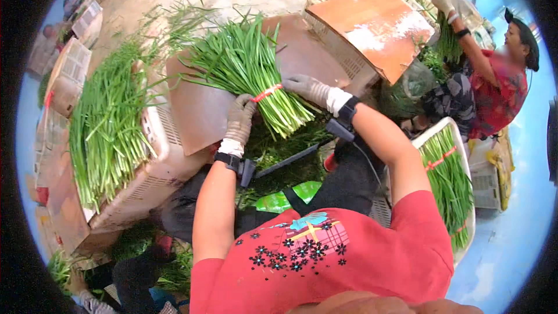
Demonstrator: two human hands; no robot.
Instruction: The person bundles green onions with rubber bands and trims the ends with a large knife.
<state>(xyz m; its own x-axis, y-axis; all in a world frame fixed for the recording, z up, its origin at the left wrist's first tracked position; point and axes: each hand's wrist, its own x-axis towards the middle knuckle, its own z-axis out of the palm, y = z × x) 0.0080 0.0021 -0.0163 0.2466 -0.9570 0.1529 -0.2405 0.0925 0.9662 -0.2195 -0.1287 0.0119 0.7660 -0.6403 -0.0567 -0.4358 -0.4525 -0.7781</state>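
Observation:
A thick bunch of garlic chives lies on a brown board in front of me, its leaves fanned to the far left and its pale cut stems toward me. Across the stems runs a red band. My left hand, in a grey glove, is closed with its fingertips at the band's left end. At its right end, my right hand, gloved alike, has its fingers pinched together against the bunch. The underside of the bunch is hidden.
Loose chives are heaped on a white crate at left. Banded bunches fill a white basket at right. An orange board tops a crate ahead. A co-worker holds chives at far right. Cut leaves litter the floor.

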